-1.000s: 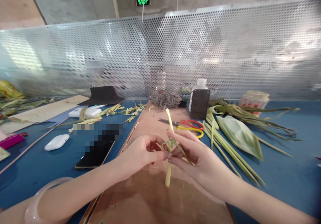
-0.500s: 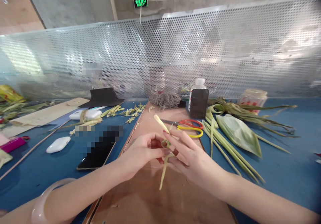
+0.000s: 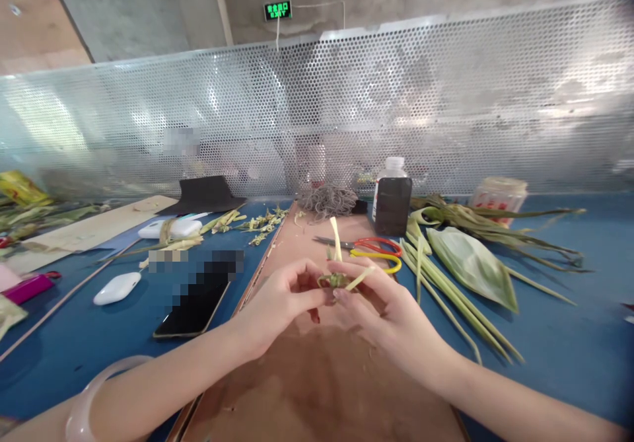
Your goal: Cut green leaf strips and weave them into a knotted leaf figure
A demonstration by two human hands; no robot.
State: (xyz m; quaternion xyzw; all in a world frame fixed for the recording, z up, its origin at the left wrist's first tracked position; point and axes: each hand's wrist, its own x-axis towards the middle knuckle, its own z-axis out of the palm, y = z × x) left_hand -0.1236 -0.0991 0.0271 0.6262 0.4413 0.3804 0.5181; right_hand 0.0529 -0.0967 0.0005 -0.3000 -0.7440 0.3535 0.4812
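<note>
Between both hands, above the brown board [image 3: 327, 376], is a small woven leaf piece [image 3: 333, 281] in pale green. One pale leaf strip [image 3: 337, 240] sticks up from it, and another end points right across my right fingers. My left hand [image 3: 292, 293] pinches the piece from the left, its fingers curled. My right hand [image 3: 379, 300] grips it from the right, with thumb and fingers closed on the leaf. Scissors [image 3: 376, 249] with one red and one yellow handle lie just beyond the hands. Fingers partly hide the weave.
Right of the board lie long green leaf strips [image 3: 456, 303] and a broad leaf [image 3: 473, 267]. A dark bottle [image 3: 393, 197] and a grey string tangle [image 3: 327, 201] stand behind. At left are a phone [image 3: 195, 303], a white case [image 3: 117, 288] and woven scraps [image 3: 265, 224].
The strip end that hung below my hands now points right across my right fingers. The upper strip stands more upright, and my right thumb has moved onto the woven piece.
</note>
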